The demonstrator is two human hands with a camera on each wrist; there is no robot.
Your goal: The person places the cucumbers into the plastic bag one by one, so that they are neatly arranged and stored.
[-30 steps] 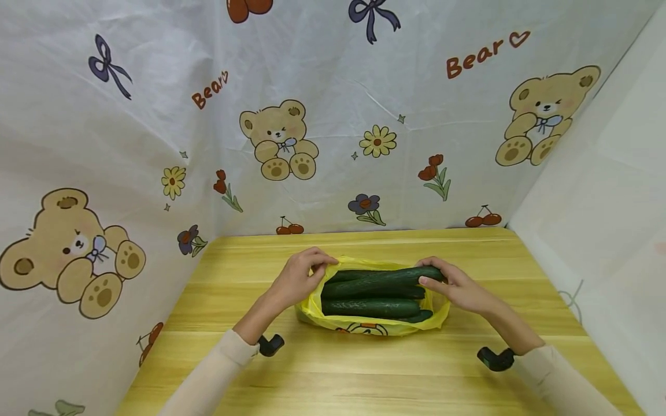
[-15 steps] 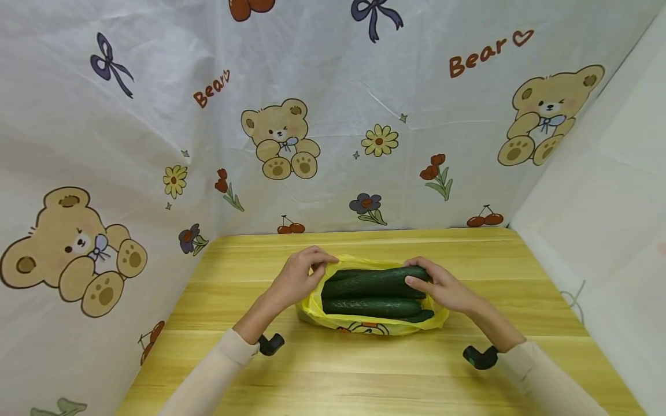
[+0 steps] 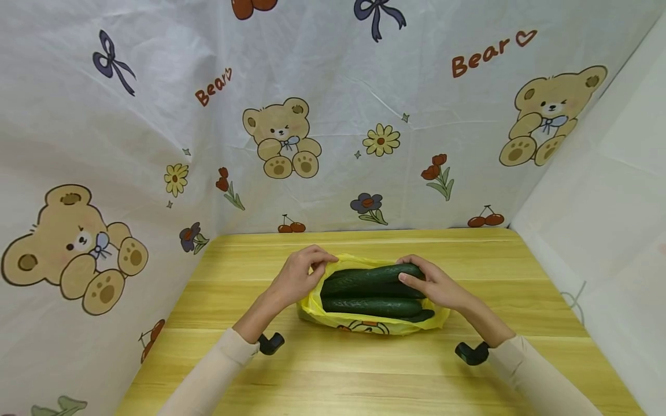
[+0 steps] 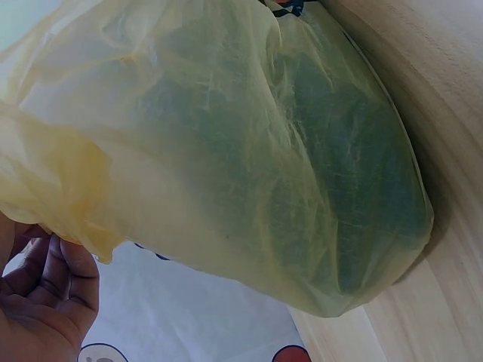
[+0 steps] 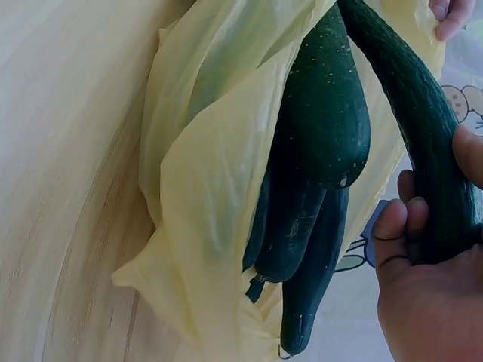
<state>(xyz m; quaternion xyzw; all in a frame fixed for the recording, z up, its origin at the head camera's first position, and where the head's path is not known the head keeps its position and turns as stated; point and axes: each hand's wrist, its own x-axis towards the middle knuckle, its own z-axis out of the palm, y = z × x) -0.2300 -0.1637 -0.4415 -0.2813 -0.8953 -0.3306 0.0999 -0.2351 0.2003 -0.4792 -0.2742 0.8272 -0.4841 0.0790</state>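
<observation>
A yellow plastic bag (image 3: pixel 440 318) lies on its side, its mouth facing up, with several dark green cucumbers (image 3: pixel 372 306) inside. At its left end my left hand (image 3: pixel 302 278) pinches the bag's rim; the left wrist view shows the fingers gathered on the thin plastic (image 4: pixel 72 219). My right hand (image 3: pixel 436 284) grips the right end of the top cucumber (image 5: pixel 415 113), thumb on one side and fingers on the other. That cucumber's far end runs into the bag. Below it, in the right wrist view, a thicker smooth green vegetable (image 5: pixel 326 105) sits among slimmer ones.
The bag rests mid-table on a yellowish wooden tabletop (image 3: pixel 333 381). A white sheet (image 3: pixel 333 190) printed with bears hangs behind and to the left. A pale wall (image 3: pixel 603 231) with a thin cable (image 3: pixel 574 300) stands on the right. Black wrist-camera mounts (image 3: pixel 472 353) stick out beneath the arms.
My right hand has moved left, pushing the gripped cucumber further into the bag, so its end no longer juts past the bag's right side. The left hand keeps its place on the rim.
</observation>
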